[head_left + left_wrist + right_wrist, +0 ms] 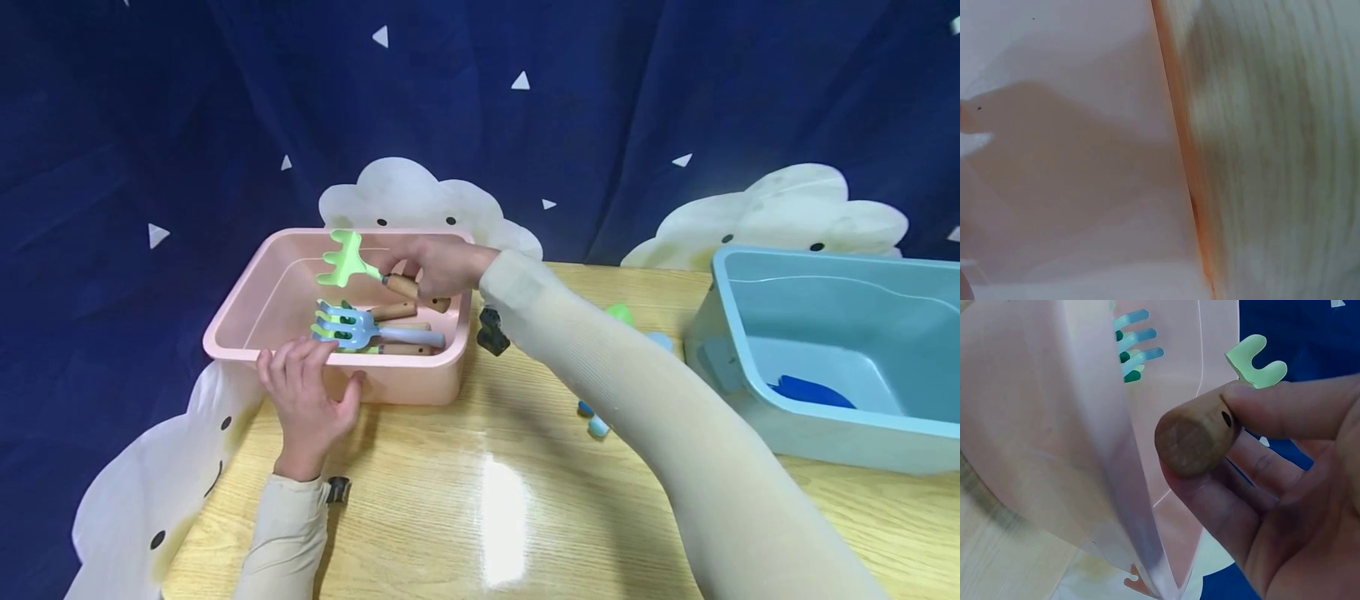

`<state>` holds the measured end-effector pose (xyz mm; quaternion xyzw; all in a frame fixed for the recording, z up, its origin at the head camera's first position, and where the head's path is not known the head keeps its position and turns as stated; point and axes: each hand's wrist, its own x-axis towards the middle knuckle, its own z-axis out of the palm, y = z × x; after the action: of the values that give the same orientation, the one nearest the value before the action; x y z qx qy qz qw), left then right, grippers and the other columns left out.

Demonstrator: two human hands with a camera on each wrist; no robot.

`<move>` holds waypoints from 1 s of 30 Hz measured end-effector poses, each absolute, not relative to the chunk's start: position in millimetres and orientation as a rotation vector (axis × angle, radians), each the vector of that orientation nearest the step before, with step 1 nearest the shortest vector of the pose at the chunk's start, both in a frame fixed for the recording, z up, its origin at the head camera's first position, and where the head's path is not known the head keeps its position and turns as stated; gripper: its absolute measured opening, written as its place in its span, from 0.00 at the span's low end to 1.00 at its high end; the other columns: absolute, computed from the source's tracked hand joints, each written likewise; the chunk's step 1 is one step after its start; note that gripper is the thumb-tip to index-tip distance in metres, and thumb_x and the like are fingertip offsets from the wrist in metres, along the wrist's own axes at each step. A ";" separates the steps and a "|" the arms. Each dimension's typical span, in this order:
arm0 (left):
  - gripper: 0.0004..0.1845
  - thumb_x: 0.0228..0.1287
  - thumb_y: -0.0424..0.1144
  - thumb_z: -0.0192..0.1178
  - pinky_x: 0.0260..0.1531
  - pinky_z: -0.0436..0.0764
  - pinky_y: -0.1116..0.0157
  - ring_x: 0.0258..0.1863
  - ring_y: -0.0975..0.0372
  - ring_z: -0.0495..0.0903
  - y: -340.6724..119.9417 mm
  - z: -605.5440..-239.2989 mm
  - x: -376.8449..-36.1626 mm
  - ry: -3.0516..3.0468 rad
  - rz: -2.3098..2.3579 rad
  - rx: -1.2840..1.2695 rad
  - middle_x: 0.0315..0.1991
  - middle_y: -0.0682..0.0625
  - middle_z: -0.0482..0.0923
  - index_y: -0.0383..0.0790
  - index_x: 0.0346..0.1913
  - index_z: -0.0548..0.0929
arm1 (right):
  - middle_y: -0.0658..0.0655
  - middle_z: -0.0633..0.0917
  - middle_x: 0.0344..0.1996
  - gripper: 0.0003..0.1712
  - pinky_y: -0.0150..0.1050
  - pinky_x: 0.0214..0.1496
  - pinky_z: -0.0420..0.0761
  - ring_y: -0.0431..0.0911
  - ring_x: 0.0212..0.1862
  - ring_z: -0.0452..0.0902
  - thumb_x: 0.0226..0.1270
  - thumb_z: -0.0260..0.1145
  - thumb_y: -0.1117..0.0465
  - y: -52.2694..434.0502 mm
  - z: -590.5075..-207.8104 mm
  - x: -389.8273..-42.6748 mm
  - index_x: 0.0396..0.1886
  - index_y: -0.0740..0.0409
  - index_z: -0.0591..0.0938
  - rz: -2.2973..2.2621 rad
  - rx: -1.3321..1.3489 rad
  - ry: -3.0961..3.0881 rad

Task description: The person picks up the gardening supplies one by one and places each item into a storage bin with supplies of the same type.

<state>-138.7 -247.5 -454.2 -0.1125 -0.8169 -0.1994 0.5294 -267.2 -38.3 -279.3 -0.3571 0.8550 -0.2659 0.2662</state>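
Observation:
My right hand (442, 262) grips the wooden handle (1194, 434) of a small light-green hand rake (347, 260), held over the inside of a pink plastic bin (408, 383). In the right wrist view, thumb and fingers close round the handle near its butt end, and part of the green rake head (1257, 362) shows behind. My left hand (307, 400) holds the bin's near rim, fingers over the edge and thumb against the outer wall. Inside the bin lie a light-blue hand fork (360, 329) and several wooden-handled tools, partly hidden beneath it.
To the right stands a light-blue bin (720, 375) with a dark-blue object (810, 392) inside. Small green (621, 313) and blue-white pieces (598, 427) lie on the wooden table (420, 517), partly behind my right arm. A dark-blue curtain (585, 125) hangs behind white cloud cutouts (397, 187).

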 end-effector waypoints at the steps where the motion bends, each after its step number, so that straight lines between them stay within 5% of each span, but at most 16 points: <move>1: 0.24 0.46 0.44 0.61 0.71 0.48 0.46 0.52 0.45 0.68 -247.5 -454.1 -138.9 -1.951 -0.475 -0.269 0.44 0.39 0.75 0.36 0.48 0.78 | 0.55 0.84 0.55 0.37 0.31 0.33 0.80 0.43 0.38 0.81 0.56 0.58 0.78 -38.1 -279.7 -267.3 0.63 0.43 0.77 -0.735 -0.950 2.317; 7: 0.24 0.47 0.44 0.61 0.71 0.48 0.46 0.52 0.45 0.68 -246.0 -453.3 -139.5 -1.956 -0.474 -0.269 0.44 0.39 0.75 0.36 0.48 0.78 | 0.60 0.79 0.62 0.30 0.40 0.60 0.77 0.51 0.60 0.78 0.59 0.56 0.73 -29.0 -280.4 -279.9 0.63 0.54 0.77 -0.882 -0.916 2.539; 9: 0.24 0.47 0.44 0.61 0.71 0.48 0.46 0.52 0.45 0.68 -245.8 -453.1 -139.5 -1.958 -0.470 -0.270 0.44 0.39 0.75 0.35 0.48 0.78 | 0.60 0.79 0.62 0.28 0.42 0.64 0.75 0.51 0.60 0.78 0.61 0.56 0.71 -22.3 -280.5 -285.4 0.62 0.56 0.77 -0.907 -0.890 2.615; 30: 0.24 0.47 0.44 0.61 0.70 0.48 0.45 0.53 0.44 0.69 -244.9 -452.9 -137.5 -1.970 -0.494 -0.264 0.45 0.38 0.76 0.34 0.48 0.79 | 0.61 0.77 0.62 0.22 0.55 0.62 0.75 0.60 0.60 0.78 0.67 0.59 0.66 119.3 -336.0 -260.4 0.60 0.58 0.77 -1.128 -0.695 2.762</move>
<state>-137.5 -244.9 -452.9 -0.1101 -0.8216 -0.2059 0.5200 -260.4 119.3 -336.0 -0.2266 0.9010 -0.3678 0.0390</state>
